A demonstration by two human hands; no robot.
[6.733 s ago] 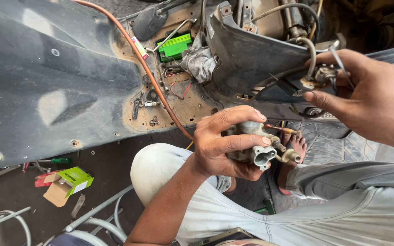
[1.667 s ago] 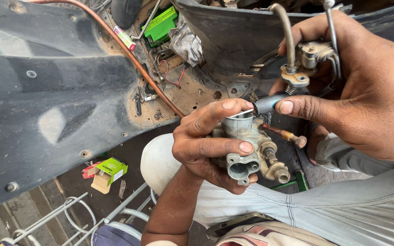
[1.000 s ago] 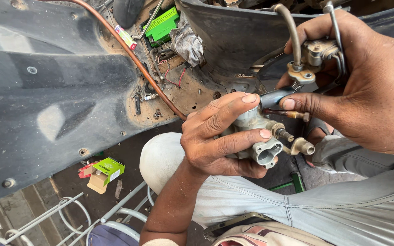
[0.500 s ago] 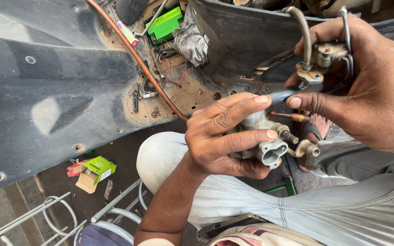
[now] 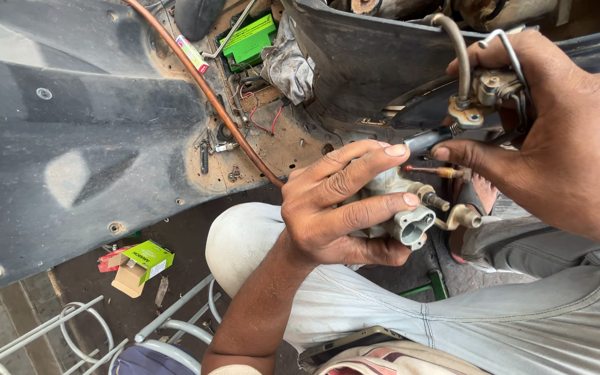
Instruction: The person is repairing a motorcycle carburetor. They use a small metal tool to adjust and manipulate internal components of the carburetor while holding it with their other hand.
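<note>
Your left grip [image 5: 335,212] is clamped on the carburetor [image 5: 404,208]: fingers wrap over its top, thumb underneath, its round port facing the camera. It sits above your knee, just below the scooter's dark panel [image 5: 71,118]. Your right grip [image 5: 557,132] is closed on the cable fitting [image 5: 484,97], just above and right of the carburetor; thumb and forefinger pinch a thin brass needle [image 5: 432,170] whose tip points toward your left forefinger. A bent grey tube [image 5: 456,52] rises from the fitting. An orange hose [image 5: 210,97] crosses the rusty floorboard. A green box [image 5: 144,260] lies on the floor at lower left.
</note>
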